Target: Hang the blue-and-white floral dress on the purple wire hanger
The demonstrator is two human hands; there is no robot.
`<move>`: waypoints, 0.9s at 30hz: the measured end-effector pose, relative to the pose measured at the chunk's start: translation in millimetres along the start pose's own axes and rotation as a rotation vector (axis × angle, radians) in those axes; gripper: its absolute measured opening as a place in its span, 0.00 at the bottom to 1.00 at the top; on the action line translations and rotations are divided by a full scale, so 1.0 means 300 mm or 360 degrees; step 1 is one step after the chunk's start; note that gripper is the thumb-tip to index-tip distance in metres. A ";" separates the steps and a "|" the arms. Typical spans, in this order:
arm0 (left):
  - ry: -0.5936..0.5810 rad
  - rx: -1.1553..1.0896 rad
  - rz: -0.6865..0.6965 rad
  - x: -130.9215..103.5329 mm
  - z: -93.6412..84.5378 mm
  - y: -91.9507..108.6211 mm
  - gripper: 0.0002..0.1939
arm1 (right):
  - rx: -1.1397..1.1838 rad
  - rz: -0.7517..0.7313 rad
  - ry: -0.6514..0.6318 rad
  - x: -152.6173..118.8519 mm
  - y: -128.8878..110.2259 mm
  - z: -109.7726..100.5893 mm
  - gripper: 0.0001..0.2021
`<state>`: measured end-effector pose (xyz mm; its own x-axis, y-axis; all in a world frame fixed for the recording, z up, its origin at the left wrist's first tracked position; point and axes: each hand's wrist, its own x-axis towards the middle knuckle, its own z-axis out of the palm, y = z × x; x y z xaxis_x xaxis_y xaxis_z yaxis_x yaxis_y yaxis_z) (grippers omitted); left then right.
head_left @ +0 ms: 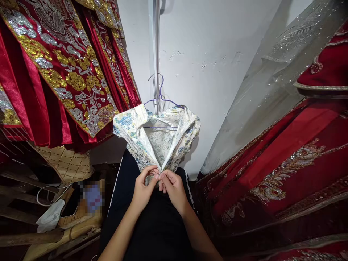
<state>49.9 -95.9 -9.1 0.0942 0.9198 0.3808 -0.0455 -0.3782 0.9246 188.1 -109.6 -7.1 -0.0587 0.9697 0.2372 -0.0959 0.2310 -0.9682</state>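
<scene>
A white floral garment (130, 123) with blue and yellow flowers hangs on a purple wire hanger (161, 98), its collar spread open in a V. At the bottom of the V, my left hand (146, 183) pinches the garment's left front edge. Just beside it, my right hand (171, 185) pinches the other edge, and the fingertips of both hands nearly meet. Whatever small fastening lies between the fingertips is hidden.
Red embroidered garments (78, 72) hang at the left. On the right are a sheer sparkling white fabric (244, 105) and dark red beaded garments (285, 174). A wooden chair (73, 232) holding a white cloth and a cable stands at the lower left.
</scene>
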 end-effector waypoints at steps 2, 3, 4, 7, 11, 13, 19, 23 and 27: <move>-0.0032 0.0100 0.0025 -0.001 0.003 -0.014 0.13 | -0.0007 0.0018 -0.0026 0.004 -0.010 -0.010 0.13; -0.0052 0.0139 0.0029 0.000 0.006 -0.019 0.11 | -0.0008 0.0035 -0.0045 0.007 -0.016 -0.015 0.13; -0.0071 0.0168 0.0028 0.003 0.010 -0.022 0.10 | -0.0006 0.0057 -0.0068 0.009 -0.023 -0.019 0.13; -0.0136 0.0183 0.0002 0.012 0.025 -0.022 0.08 | 0.0005 0.0120 -0.0142 0.016 -0.046 -0.034 0.13; -0.0259 0.0176 -0.0006 0.018 0.045 -0.015 0.11 | 0.0026 0.0177 -0.0187 0.027 -0.067 -0.059 0.12; -0.0289 0.0221 0.0032 0.016 0.050 -0.009 0.11 | 0.0065 0.0229 -0.0218 0.036 -0.073 -0.070 0.12; -0.0245 0.0393 0.0161 0.002 0.044 0.001 0.13 | 0.0506 0.0335 -0.0179 0.119 -0.123 -0.079 0.09; -0.0214 0.0425 0.0145 -0.008 0.034 -0.015 0.13 | 0.0656 0.0149 -0.0080 0.241 -0.224 -0.086 0.08; -0.0175 0.0454 0.0151 -0.004 0.027 -0.036 0.13 | 0.0549 -0.0050 -0.0020 0.383 -0.352 -0.087 0.08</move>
<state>58.2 -93.8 -19.4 0.2108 0.8682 0.4493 0.2201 -0.4900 0.8435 217.4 -20.5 120.2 -0.0624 0.9610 0.2693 -0.4282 0.2180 -0.8770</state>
